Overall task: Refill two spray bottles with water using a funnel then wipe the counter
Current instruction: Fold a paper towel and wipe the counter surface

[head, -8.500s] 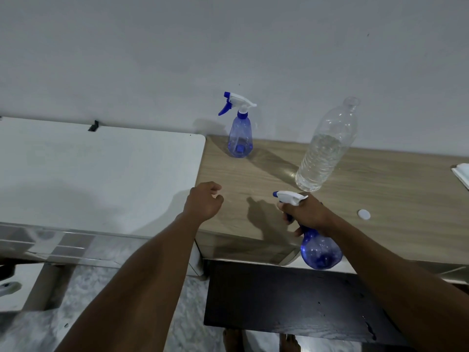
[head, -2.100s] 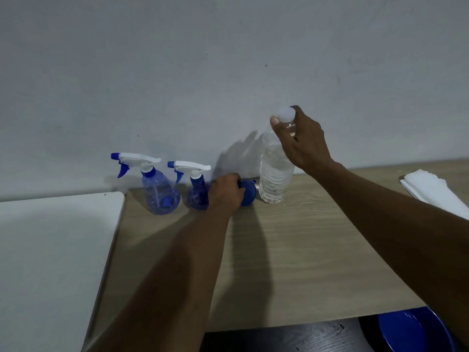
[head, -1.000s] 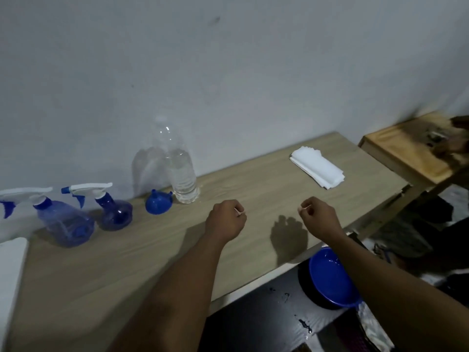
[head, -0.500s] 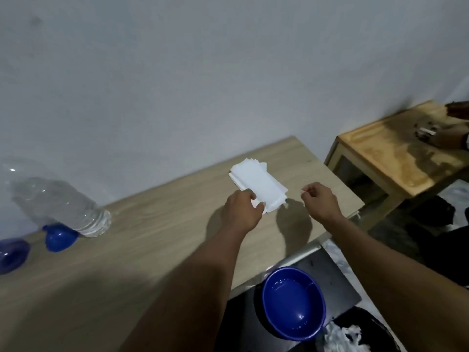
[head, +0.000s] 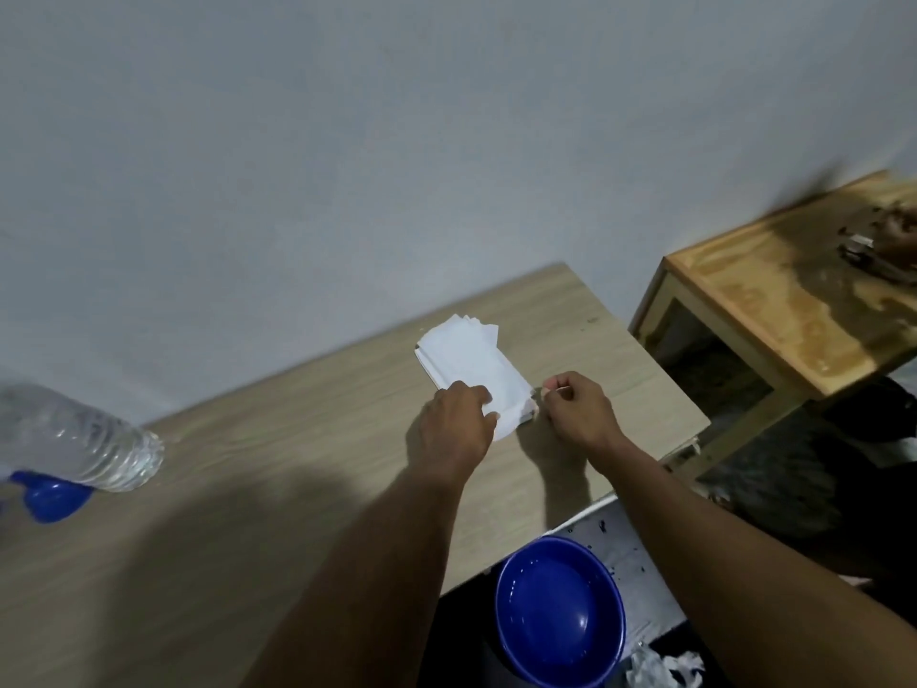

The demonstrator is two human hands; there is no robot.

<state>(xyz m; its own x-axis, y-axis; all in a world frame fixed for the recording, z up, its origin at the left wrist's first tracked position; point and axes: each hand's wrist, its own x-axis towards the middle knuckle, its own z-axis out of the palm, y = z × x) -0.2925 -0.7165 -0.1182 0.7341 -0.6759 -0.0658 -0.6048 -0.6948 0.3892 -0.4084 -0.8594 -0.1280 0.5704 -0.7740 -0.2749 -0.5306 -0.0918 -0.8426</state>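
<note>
A stack of folded white paper towels (head: pixel 469 362) lies on the wooden counter (head: pixel 278 469) near its right end. My left hand (head: pixel 454 429) rests on the near end of the stack, fingers curled over its edge. My right hand (head: pixel 575 407) is beside the stack's right corner, thumb and forefinger pinched at the top sheet's corner. At the far left stands the clear water bottle (head: pixel 74 439) with the blue funnel (head: pixel 52 494) in front of it. The spray bottles are out of view.
A blue bowl (head: pixel 558 610) holding water sits below the counter's front edge on a dark surface, with crumpled white paper (head: pixel 660 667) beside it. A lower wooden side table (head: pixel 774 290) stands to the right, with another person's hand at its far edge.
The view swung right from the bottles to the paper towels. My left hand has settled onto the stack, and my right hand has closed in to its corner.
</note>
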